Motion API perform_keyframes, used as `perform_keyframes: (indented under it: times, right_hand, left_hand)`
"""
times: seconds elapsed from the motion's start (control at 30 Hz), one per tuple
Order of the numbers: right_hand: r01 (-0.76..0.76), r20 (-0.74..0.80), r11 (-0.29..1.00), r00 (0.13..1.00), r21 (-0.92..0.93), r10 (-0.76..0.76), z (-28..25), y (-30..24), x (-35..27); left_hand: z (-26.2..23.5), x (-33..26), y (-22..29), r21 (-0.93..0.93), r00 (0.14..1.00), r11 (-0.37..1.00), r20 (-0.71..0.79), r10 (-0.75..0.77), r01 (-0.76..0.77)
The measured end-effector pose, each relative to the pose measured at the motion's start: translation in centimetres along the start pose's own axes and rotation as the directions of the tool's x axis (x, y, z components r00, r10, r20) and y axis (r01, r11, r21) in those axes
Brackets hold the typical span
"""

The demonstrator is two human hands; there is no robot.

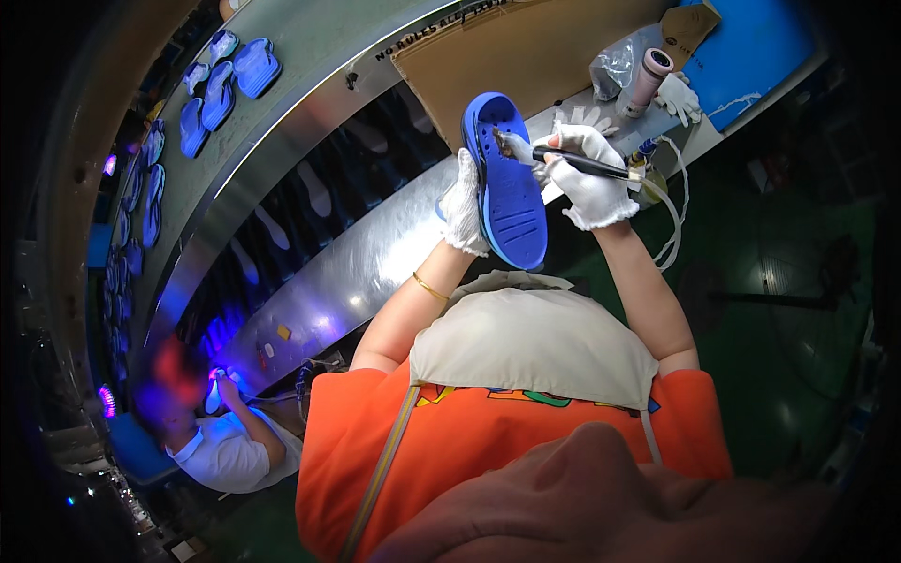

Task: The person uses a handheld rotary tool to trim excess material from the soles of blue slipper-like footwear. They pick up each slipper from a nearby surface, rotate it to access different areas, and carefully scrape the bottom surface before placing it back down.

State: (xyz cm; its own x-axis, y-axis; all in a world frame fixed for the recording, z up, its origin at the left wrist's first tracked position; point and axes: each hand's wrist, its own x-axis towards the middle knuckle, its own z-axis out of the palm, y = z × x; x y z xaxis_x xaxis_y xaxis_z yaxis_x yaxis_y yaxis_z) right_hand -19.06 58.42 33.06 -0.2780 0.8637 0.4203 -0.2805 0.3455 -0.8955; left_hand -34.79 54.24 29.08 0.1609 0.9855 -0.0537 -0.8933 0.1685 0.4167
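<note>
A blue shoe sole [514, 211] with small holes toward its far end and grooves toward its near end is tilted up in front of me. My left hand [462, 208], in a white knit glove, grips it by the left edge. In my right hand [591, 186], also gloved, is a brush [587, 164] with a black handle. Its pale bristles, brownish at the tip, touch the sole's inner face among the holes. A thin white tube [678, 211] runs from the handle's rear end and loops down beside my right wrist.
A cardboard sheet [526, 56] stands behind the metal bench [375, 244]. At the right are a pink bottle [649, 83], a clear plastic bag [615, 68], white gloves [678, 98] and a blue panel [751, 56]. Several blue soles lie on a conveyor [310, 38]. A co-worker [225, 441] sits lower left.
</note>
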Motion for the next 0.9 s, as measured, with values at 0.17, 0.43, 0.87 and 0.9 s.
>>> perform_keyframes:
  times: [0.17, 0.43, 0.87, 0.9]
  right_hand:
    - [0.192, 0.145, 0.947, 0.977, -0.257, -0.158, 1.9, 0.2, -1.1]
    - [0.096, 0.062, 0.922, 0.995, -0.376, -0.078, 1.5, 1.5, -2.6]
    - [-0.121, 0.164, 0.984, 0.976, -0.133, 0.142, 2.1, -0.2, -3.3]
    - [-0.217, 0.171, 0.973, 0.958, -0.084, 0.229, 1.9, -0.5, -3.0]
  left_hand:
    - [-1.5, 0.7, 0.4, 0.042, 1.0, 0.999, -0.017, -0.012, 0.013]
    - [-0.8, 0.9, 0.7, 0.073, 0.998, 0.996, -0.035, 0.05, -0.047]
    - [-1.0, 1.5, 3.1, 0.119, 0.993, 0.987, -0.036, 0.112, -0.107]
    - [-0.5, 1.4, 3.2, 0.123, 0.99, 0.986, -0.066, 0.124, -0.115]
